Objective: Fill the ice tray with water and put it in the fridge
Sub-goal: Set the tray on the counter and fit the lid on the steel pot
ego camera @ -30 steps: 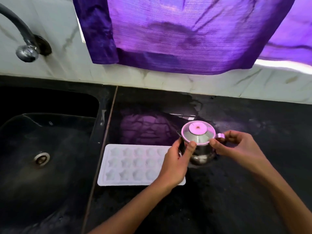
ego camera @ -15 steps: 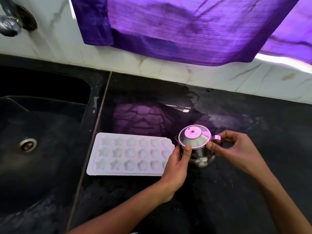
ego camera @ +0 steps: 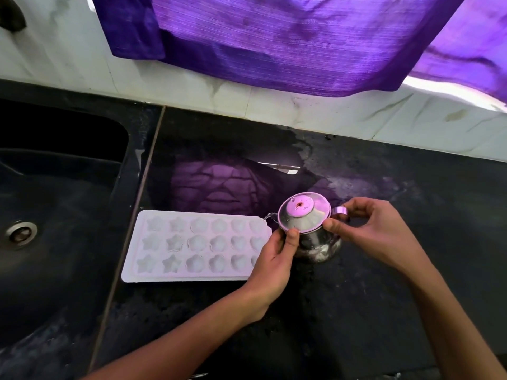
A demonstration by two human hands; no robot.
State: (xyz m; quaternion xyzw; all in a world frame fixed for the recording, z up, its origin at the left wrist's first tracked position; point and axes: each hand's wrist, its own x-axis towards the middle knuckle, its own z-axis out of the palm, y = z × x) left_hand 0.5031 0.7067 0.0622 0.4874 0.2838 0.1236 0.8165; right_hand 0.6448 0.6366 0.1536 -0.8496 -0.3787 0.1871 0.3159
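My left hand [ego camera: 270, 259] grips the near-left side of the steel jug [ego camera: 315, 242], thumb up against the rim of its lid [ego camera: 303, 215]. My right hand [ego camera: 378, 237] pinches the lid's right edge between thumb and forefinger, just beside the jug's handle [ego camera: 340, 212]; the other fingers are curled loosely behind. Lid sits on the jug, tilted slightly toward me. Jug stands on the black counter [ego camera: 356, 311].

Ice tray [ego camera: 192, 245] lies flat on the counter, just left of the jug; its right end is covered by my left hand. Long side runs left to right. Cells are star and flower shapes, three rows. Cannot tell whether they hold water.

Sink [ego camera: 55, 215] lies left of the tray, drain [ego camera: 20, 233] visible. Purple cloth [ego camera: 288, 42] hangs over the white wall behind.
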